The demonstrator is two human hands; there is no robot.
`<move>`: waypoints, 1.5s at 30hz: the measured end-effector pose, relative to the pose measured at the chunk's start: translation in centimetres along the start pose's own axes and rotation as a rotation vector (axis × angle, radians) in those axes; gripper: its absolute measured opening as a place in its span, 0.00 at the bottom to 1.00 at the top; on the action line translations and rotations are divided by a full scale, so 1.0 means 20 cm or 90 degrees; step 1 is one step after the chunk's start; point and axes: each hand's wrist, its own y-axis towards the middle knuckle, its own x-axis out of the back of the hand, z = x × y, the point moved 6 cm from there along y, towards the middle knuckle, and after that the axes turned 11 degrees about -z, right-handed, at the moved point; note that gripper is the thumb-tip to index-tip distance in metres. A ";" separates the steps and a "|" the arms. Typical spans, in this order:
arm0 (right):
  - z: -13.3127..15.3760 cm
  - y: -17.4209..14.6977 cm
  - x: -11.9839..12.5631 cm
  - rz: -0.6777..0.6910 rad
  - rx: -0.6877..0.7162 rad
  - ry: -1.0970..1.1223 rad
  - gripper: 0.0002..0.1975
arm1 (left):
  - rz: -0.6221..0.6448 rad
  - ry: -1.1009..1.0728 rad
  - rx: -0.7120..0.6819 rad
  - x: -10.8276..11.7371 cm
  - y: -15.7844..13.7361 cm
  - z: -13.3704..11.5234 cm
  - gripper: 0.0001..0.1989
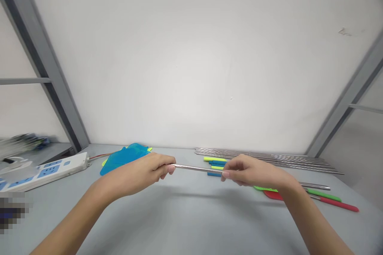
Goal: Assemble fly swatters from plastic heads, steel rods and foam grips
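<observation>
A thin metal rod (197, 168) is held level above the grey table (179, 223). Its left end is pinched in my left hand (154, 168), fingers closed. At the other end, the thumb and fingers of my right hand (249, 171) grip it. Behind my right hand lie several short tubes, among them a yellow tube (214, 159) and a blue tube (213, 174). Flat blue fly swatter heads (127, 157) rest beyond my left hand, with bits of yellow-green showing at their edges. Partly hidden by my right wrist are a green fly swatter (324, 195) and a red fly swatter (338, 203).
Several long metal rods (299, 161) lie side by side along the wall at the back right. Another rod (318, 186) lies nearer, above the green handle. On the left is a white power strip (64, 167) with a cable. Metal frame posts (56, 59) flank the wall.
</observation>
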 end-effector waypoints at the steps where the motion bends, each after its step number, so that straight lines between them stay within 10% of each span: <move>1: 0.00 0.00 0.00 -0.001 -0.001 -0.001 0.18 | 0.024 -0.009 0.003 -0.01 0.00 0.00 0.19; 45: -0.01 -0.04 0.11 -0.067 0.042 -0.022 0.18 | -0.117 0.038 -0.115 -0.01 0.01 -0.15 0.14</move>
